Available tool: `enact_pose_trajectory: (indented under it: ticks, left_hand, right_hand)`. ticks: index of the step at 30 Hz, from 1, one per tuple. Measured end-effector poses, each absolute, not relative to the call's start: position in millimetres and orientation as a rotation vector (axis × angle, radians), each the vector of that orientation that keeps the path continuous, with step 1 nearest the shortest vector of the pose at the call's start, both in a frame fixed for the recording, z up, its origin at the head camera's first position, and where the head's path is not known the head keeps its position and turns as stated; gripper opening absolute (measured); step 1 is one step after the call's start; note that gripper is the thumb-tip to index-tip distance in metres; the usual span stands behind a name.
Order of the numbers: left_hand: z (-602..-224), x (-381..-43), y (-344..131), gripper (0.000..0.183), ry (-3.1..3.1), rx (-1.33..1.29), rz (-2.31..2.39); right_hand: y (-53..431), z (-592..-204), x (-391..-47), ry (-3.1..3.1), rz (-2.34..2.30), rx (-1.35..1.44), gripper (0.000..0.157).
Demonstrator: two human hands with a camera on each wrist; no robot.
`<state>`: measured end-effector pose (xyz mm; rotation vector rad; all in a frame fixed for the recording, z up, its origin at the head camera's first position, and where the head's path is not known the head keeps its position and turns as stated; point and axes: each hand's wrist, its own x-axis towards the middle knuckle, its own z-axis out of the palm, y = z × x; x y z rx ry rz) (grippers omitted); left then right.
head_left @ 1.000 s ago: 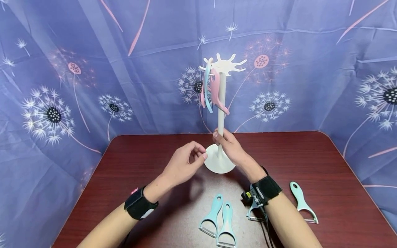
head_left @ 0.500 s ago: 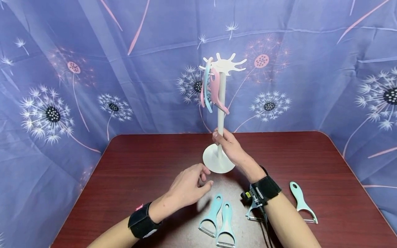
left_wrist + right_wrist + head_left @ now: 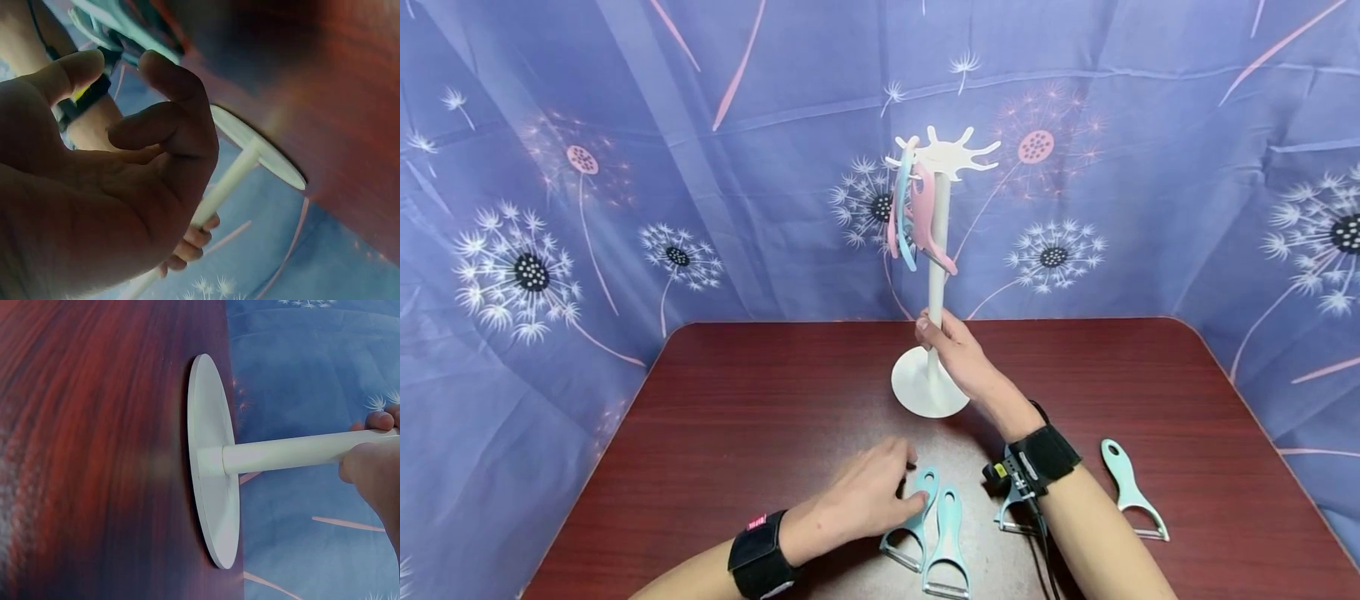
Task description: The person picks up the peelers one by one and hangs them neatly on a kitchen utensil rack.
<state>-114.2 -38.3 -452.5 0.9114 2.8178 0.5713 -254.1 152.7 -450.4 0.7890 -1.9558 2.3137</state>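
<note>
My right hand [image 3: 958, 354] grips the white pole of a stand [image 3: 936, 292] just above its round base. In the right wrist view the base [image 3: 212, 469] lies flat on the table. My left hand [image 3: 868, 492] hovers at the handle of a light-blue peeler [image 3: 917, 517], thumb and bent fingers apart. The left wrist view shows a gap between thumb [image 3: 84, 72] and fingertips; whether they touch the handle I cannot tell. A second blue peeler [image 3: 949, 533] lies close beside the first. From the stand's left prongs hang a pink peeler [image 3: 922, 212] and a blue peeler [image 3: 904, 217].
Further right on the table lies another blue peeler [image 3: 1123, 479]. One more blue peeler [image 3: 1012, 508] is partly hidden under my right wrist. The stand's white top [image 3: 947, 154] has several prongs. A blue patterned cloth [image 3: 775, 208] hangs behind the dark red table [image 3: 737, 400].
My left hand has moved from beside the stand's base down toward me, to the nearest blue peelers. The right hand keeps its grip on the pole, unmoved.
</note>
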Motion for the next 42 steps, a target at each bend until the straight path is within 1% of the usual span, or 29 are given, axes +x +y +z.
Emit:
enact_pose_trajectory:
  ticks: [10, 17, 34, 37, 42]
  left_hand:
    - [-462, -104, -34, 0.05, 2.779, 0.907, 0.497]
    - [-469, -101, -29, 0.052, 2.831, 0.937, 0.439]
    - [-477, -100, -26, 0.042, 2.953, 0.991, 0.37]
    - [-478, -100, -26, 0.042, 2.957, 0.998, 0.385]
    - [-477, -100, -25, 0.042, 2.96, 1.0, 0.392]
  right_hand:
    - [153, -450, -254, -1.967, 2.283, 0.773, 0.019]
    - [153, -449, -253, -1.994, 2.255, 0.769, 0.022]
    - [152, -449, -253, -1.965, 2.288, 0.766, 0.019]
    - [152, -449, -253, -1.961, 2.293, 0.769, 0.021]
    - [153, -450, -253, -1.951, 2.294, 0.785, 0.019]
